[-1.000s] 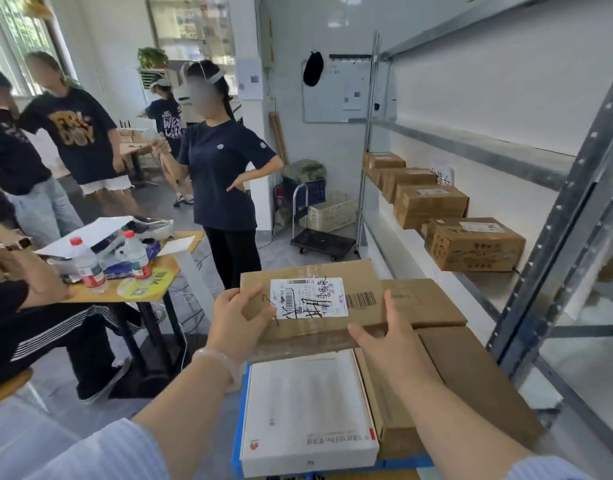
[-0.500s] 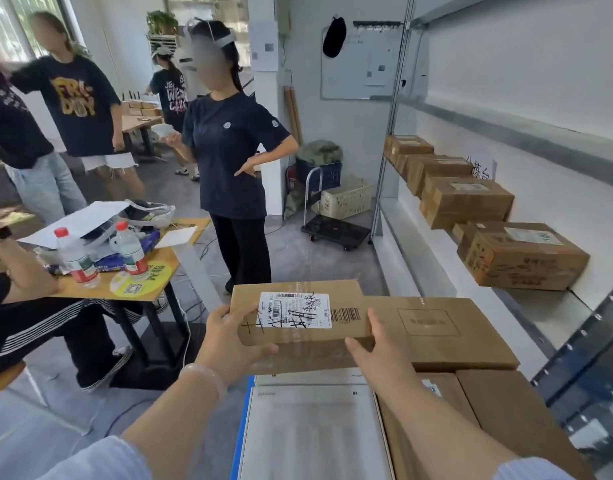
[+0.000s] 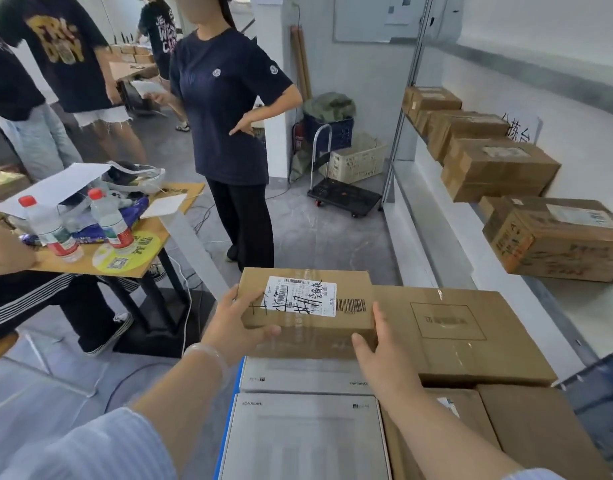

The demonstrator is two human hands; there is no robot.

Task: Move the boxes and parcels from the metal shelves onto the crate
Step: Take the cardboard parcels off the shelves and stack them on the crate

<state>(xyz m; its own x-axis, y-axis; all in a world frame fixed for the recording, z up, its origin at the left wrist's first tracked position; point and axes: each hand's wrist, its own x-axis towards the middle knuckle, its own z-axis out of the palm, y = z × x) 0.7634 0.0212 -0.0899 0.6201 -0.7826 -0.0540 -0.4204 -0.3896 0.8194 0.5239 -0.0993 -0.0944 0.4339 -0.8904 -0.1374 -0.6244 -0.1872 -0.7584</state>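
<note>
Both my hands grip a brown cardboard parcel (image 3: 308, 327) with a white shipping label on top. My left hand (image 3: 234, 327) holds its left end and my right hand (image 3: 381, 355) its front right corner. The parcel sits at the far end of the stack on the blue crate (image 3: 228, 420), over white flat boxes (image 3: 305, 434) and beside a wide flat brown box (image 3: 457, 334). More brown boxes lie at the lower right. On the metal shelf (image 3: 575, 306) at the right stand several brown boxes, the nearest one (image 3: 557, 237) with red print.
A person in a dark shirt (image 3: 225, 109) stands just beyond the crate. A small table (image 3: 138, 244) with two water bottles (image 3: 52, 230) and papers stands at the left, a seated person beside it. A folding trolley (image 3: 343, 195) and white basket (image 3: 357, 161) stand farther back.
The view has tilted down and moved closer. The parcel stays in both hands and now sits lower, level with the wide flat box beside it.
</note>
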